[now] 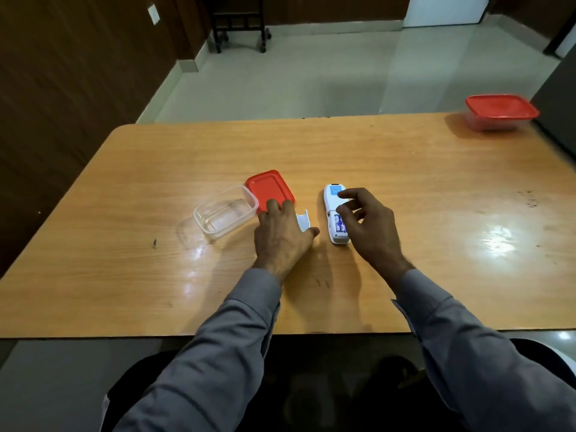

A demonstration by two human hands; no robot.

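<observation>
White remote (330,207) lies back-up on the tabletop (405,182), batteries (339,226) exposed. Your right hand (371,227) hovers over it, loosely curled, empty. Your left hand (280,235) lies flat, fingertips on the red lid (268,188).

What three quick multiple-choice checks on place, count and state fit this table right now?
1. Where is the loose battery cover? A) between the left hand and the remote B) inside the clear box C) on the floor
2. How many red lids show? A) one B) two C) three
3. The remote's back is: A) closed B) open, batteries showing C) open, empty
Answers: 1 A, it lies between them; 2 B, one lid by the left hand, a second lid on the far box; 3 B, the batteries sit exposed beneath the right hand.
</observation>
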